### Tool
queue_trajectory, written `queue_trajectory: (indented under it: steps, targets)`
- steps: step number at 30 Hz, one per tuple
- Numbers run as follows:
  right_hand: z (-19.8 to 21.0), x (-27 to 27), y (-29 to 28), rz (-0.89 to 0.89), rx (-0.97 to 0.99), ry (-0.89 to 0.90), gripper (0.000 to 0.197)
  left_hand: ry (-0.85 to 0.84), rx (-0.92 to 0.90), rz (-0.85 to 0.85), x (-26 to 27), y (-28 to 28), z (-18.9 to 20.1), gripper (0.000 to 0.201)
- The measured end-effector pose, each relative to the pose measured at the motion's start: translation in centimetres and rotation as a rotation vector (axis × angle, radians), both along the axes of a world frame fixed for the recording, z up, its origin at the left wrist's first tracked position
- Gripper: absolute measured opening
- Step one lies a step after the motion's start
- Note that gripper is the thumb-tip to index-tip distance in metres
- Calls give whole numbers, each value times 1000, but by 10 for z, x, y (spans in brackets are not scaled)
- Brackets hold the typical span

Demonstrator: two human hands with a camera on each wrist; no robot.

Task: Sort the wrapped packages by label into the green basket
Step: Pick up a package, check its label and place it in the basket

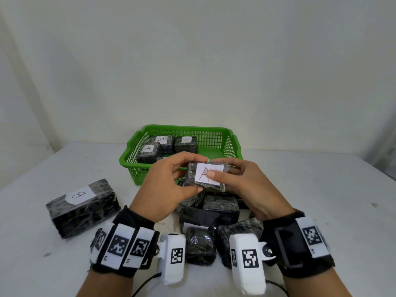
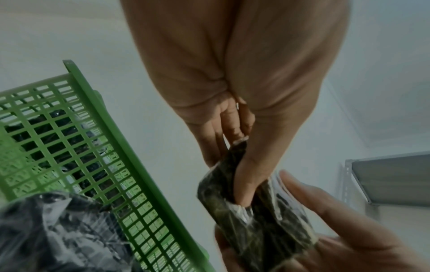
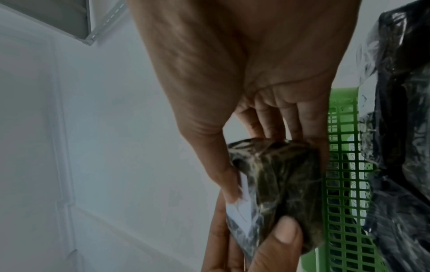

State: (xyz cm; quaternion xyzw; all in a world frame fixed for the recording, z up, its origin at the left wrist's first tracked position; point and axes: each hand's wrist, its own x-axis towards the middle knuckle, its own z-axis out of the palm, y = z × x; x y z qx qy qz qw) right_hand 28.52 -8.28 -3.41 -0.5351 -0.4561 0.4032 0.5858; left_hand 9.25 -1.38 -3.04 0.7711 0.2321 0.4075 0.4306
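Note:
Both hands hold a small dark plastic-wrapped package (image 1: 206, 176) with a white label marked A, lifted above the table just in front of the green basket (image 1: 233, 146). My left hand (image 1: 169, 181) grips its left end, thumb underneath. My right hand (image 1: 242, 179) pinches its right end, the thumb lying on the label. In the left wrist view the package (image 2: 256, 211) sits between the fingers of both hands, beside the basket (image 2: 97, 165). The right wrist view shows the package (image 3: 277, 184) and its label edge. Three packages marked A (image 1: 150, 152) lie in the basket's left part.
A larger wrapped package marked B (image 1: 82, 207) lies on the white table (image 1: 332, 211) at the left. A pile of several dark wrapped packages (image 1: 218, 213) sits under and just behind my wrists. A white wall rises behind the basket.

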Motion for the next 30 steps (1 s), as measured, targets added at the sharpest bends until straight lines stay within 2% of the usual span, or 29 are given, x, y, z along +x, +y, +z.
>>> queue_trajectory:
  steps: [3,7,10,13,16,19,25,28,30]
  targets:
    - [2,3,-1,19,-20,-3,35,-17,-13,23,-3,2,2,62]
    - [3,7,-4,-7,68,-85,47,-2,-59,-24,-3,0,0,67]
    - [4,8,-4,-3,109,-137,57,-5,-60,8,-3,-1,2,58]
    - [4,6,-2,38,55,-64,64,-15,-37,28,-3,-1,3,57]
    - [4,1,-1,75,-22,59,53,-22,3,12,-2,-2,2,62]
    - [0,-1,0,29,-27,47,31,7,44,-8,-2,0,1,64]
    - [-2,-1,1,-22,-22,-9,40,62,78,-8,-1,2,-2,58]
    - [-2,-2,1,-40,-17,-43,30,72,93,-4,0,1,-2,56]
    - [-2,-2,1,-51,-15,-42,31,69,95,1,0,1,-2,55]
